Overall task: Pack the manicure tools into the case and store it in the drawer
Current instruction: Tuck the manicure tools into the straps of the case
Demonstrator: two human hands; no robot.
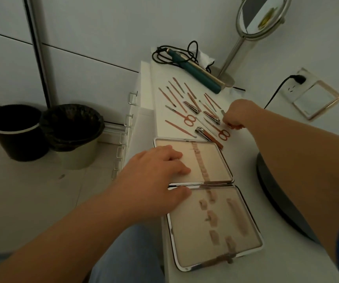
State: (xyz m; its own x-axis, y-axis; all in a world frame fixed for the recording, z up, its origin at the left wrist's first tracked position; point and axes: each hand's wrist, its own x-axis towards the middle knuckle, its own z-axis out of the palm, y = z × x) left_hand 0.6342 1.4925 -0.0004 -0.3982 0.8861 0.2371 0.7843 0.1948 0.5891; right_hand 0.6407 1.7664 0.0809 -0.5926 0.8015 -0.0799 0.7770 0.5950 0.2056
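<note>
Two hands work here: the left hand (156, 172) lies flat-fingered on the open case (209, 203) at the surface's near edge; the right hand's (236, 114) fingers pinch a slim tool (223, 113).

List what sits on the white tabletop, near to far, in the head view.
Open case → left hand on its far half → manicure tools, right hand gripping one → hair straightener → mirror.

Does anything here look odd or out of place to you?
Nothing looks damaged or spilled. The case lies open and empty under the left hand, with the manicure tools spread loosely beyond it, where the right hand pinches one. The hair straightener has a tangled cord, untidy at most.
</note>
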